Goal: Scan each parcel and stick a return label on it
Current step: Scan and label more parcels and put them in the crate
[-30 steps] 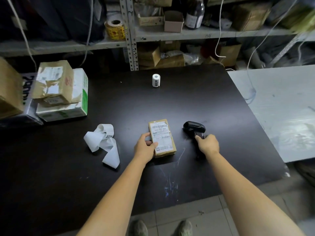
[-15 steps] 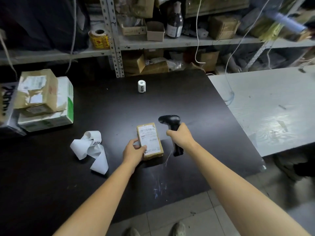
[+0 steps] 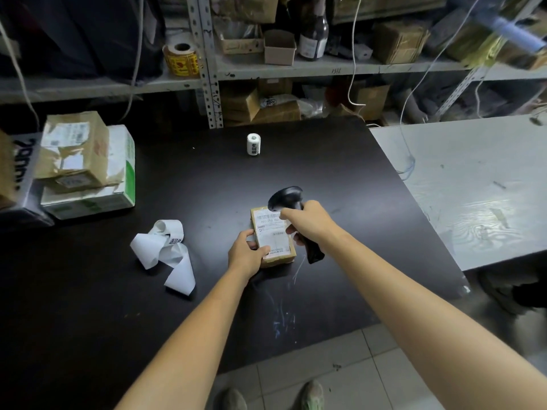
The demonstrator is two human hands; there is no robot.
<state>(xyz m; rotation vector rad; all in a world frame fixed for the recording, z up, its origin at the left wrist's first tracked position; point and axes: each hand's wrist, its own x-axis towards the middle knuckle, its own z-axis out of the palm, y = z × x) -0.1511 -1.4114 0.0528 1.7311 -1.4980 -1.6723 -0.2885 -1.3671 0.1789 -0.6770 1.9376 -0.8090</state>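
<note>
Parcel (image 3: 272, 235) corner behind blurred scanner (image 3: 286, 197)

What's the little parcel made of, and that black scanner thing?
The parcel looks like brown cardboard, a bit glossy as if wrapped in clear tape, with a white paper label on top. The scanner is probably black plastic: smooth, moulded, with a dull sheen.

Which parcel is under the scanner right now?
The small flat parcel that the left hand holds; the right hand aims the scanner over it. The other boxes sit stacked far left.
</note>
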